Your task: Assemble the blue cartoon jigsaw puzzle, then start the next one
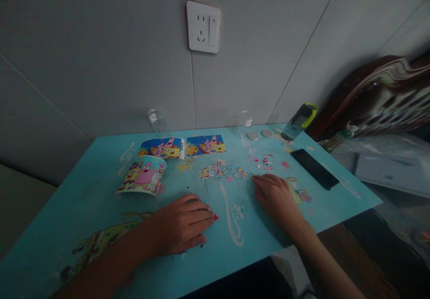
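Quietly, the left hand [183, 225] lies palm down toward the near edge of the tabletop [97, 173], its fingers slightly spread, with a red piece [216, 217] just at their tips and a few other bits showing around the hand. The right hand [277, 198] rests nearer the right edge, its fingers close together; whether they pinch anything, I cannot tell. Just beyond those fingertips, around the middle of the tabletop, lies a loose pile of small colourful pieces [223, 170], and a smaller pink-and-white cluster [264, 161] sits to its right. Left of the pile a curved cartoon sheet [143, 175] stands, with two blue cartoon cards [206, 145] behind, toward the far edge. Along that edge are two clear containers [157, 120], two round lids [252, 136] and, at the far right corner, a bottle [297, 123]. A dark phone [315, 169] lies by the right edge.
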`<state>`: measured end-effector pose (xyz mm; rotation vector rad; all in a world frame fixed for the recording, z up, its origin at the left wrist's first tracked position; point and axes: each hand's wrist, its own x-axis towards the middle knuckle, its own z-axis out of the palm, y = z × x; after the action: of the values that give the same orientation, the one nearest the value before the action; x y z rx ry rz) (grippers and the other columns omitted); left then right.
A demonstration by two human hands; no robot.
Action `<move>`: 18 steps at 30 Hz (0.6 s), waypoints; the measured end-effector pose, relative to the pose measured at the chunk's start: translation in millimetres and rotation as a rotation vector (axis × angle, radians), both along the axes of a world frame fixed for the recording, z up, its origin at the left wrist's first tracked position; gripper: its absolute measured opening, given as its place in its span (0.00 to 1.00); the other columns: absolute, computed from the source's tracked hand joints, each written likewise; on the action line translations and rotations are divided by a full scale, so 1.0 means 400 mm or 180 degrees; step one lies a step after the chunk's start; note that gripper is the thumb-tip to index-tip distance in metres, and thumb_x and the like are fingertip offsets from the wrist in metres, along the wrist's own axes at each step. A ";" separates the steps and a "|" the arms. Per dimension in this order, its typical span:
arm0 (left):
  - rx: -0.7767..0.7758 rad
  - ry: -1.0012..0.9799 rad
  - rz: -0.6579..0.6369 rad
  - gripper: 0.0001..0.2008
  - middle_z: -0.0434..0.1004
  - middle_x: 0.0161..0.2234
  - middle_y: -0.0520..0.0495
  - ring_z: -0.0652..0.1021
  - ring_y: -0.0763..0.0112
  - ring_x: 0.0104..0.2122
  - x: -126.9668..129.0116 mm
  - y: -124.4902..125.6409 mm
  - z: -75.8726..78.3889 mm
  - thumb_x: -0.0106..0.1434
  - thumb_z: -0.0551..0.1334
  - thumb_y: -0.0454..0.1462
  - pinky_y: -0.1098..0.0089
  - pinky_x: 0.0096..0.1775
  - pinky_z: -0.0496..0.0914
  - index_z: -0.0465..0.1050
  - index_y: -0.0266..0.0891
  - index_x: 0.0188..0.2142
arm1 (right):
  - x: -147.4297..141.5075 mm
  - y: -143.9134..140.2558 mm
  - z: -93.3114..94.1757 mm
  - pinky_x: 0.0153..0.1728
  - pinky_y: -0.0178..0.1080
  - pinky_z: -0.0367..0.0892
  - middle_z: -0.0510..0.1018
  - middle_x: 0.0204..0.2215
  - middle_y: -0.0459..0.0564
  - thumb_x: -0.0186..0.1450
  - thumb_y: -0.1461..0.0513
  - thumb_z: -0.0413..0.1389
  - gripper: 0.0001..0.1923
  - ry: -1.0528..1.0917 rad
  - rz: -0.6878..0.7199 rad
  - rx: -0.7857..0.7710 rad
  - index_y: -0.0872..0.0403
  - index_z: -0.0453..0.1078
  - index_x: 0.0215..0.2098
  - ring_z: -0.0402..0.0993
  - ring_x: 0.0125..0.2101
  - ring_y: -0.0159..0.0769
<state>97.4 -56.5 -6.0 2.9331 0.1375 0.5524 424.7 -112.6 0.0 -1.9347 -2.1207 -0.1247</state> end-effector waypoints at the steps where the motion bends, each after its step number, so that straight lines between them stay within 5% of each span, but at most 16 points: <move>1: -0.0002 0.0006 0.0002 0.18 0.81 0.50 0.43 0.78 0.60 0.52 0.000 0.000 0.000 0.72 0.60 0.42 0.56 0.59 0.64 0.71 0.37 0.58 | -0.007 0.003 0.003 0.55 0.55 0.65 0.82 0.53 0.49 0.73 0.62 0.51 0.16 0.0031 0.0045 0.0003 0.49 0.78 0.52 0.74 0.53 0.50; 18: 0.0100 0.0079 0.0035 0.18 0.81 0.51 0.44 0.78 0.60 0.52 -0.003 -0.001 -0.002 0.73 0.59 0.43 0.56 0.58 0.66 0.70 0.39 0.59 | 0.040 -0.057 0.000 0.47 0.55 0.67 0.80 0.44 0.51 0.69 0.55 0.59 0.08 0.0223 -0.0153 -0.0287 0.42 0.81 0.42 0.75 0.45 0.51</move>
<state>96.4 -56.8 -6.8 2.9721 0.1490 0.5247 440.8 -135.3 0.1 -2.0103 -2.0691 0.0297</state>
